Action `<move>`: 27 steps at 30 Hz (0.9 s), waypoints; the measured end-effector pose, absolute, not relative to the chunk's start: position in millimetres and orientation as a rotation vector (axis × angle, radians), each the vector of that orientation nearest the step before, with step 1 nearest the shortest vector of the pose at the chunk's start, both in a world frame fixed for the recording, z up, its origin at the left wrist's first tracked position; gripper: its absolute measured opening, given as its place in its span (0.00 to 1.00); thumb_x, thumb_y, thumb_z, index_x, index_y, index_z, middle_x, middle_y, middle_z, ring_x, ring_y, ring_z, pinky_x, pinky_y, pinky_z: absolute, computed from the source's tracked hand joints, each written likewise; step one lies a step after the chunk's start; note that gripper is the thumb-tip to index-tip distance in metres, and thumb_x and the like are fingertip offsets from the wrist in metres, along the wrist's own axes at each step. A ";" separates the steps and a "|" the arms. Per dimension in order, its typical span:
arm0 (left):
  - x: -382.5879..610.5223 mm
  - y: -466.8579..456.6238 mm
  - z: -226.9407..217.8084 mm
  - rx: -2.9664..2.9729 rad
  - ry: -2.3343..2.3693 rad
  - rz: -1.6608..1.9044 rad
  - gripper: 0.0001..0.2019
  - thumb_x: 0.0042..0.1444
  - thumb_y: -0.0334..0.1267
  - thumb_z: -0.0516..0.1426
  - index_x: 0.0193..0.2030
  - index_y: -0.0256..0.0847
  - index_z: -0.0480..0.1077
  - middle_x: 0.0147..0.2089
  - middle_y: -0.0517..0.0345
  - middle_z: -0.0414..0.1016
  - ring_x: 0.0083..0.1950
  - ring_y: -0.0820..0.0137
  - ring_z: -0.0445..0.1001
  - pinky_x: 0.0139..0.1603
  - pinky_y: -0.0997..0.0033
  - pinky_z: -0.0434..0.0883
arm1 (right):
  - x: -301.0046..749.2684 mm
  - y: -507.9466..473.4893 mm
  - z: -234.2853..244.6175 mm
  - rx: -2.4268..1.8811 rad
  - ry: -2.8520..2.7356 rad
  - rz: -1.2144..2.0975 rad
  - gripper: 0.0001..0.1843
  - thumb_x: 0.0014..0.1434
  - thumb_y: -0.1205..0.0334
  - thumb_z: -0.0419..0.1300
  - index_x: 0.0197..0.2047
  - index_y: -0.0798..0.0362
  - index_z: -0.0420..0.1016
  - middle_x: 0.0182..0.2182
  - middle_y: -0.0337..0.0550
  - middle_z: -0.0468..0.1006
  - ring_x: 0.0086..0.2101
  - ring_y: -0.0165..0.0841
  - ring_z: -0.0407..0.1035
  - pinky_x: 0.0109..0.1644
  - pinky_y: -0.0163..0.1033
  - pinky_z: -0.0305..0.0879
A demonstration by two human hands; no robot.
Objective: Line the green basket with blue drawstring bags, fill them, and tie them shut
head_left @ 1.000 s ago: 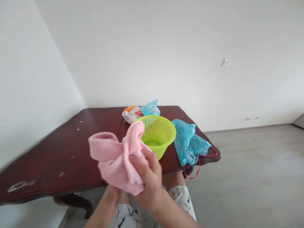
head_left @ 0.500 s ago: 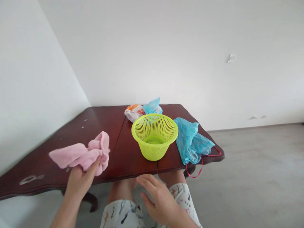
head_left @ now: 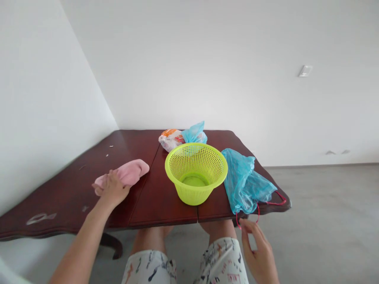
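Note:
A folded pink cloth (head_left: 134,171), perhaps a towel, lies on the left part of the dark red wooden table. My left hand (head_left: 111,190) is on its near end, fingers curled over the fabric. Just off the table's front edge, my right hand (head_left: 259,244) has thumb and forefinger apart, the fingertips beside the red drawstring (head_left: 238,221) of a crumpled blue plastic bag (head_left: 242,179). It appears to hold nothing. Between my hands stands a yellow-green perforated plastic basket (head_left: 194,195), with nothing visible inside.
Behind the basket sit a white and orange plastic bag (head_left: 170,141) and a knotted light blue bag (head_left: 194,133). The wooden table (head_left: 166,211) meets the wall at the back. My knees are under its front edge. Grey floor (head_left: 325,221) lies to the right.
My left hand has set the bunched pink cloth down on the table, where it now lies flatter. My right hand has moved right, from in front of the basket to the blue bag's drawstring.

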State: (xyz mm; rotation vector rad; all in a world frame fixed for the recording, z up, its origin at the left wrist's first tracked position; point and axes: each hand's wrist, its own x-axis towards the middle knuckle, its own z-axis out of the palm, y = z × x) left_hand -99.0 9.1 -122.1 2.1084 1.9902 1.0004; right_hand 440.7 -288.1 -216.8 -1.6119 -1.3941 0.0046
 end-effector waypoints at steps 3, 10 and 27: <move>-76.6 -6.1 -124.3 2.099 2.050 1.146 0.37 0.75 0.39 0.60 0.84 0.30 0.55 0.93 0.15 0.46 0.95 0.20 0.41 0.88 0.04 0.35 | 467.2 -256.9 -203.9 -1.672 -1.377 -0.170 0.23 0.81 0.49 0.64 0.72 0.44 0.81 0.68 0.60 0.85 0.66 0.59 0.83 0.70 0.68 0.82; 5.5 -58.8 -59.2 2.473 1.139 1.317 0.43 0.79 0.45 0.67 0.93 0.61 0.51 0.99 0.43 0.32 0.98 0.38 0.39 0.92 0.21 0.55 | 497.8 -191.8 -224.1 -1.983 -1.514 -0.129 0.32 0.78 0.49 0.57 0.79 0.47 0.78 0.70 0.62 0.84 0.66 0.62 0.81 0.69 0.74 0.75; 35.9 -52.9 -25.7 2.684 0.939 0.975 0.06 0.83 0.44 0.61 0.55 0.47 0.78 0.94 0.45 0.58 0.94 0.43 0.59 0.91 0.26 0.64 | 532.3 -206.7 -217.9 -1.925 -1.577 -0.076 0.34 0.69 0.70 0.53 0.71 0.46 0.84 0.68 0.54 0.88 0.68 0.54 0.80 0.73 0.65 0.71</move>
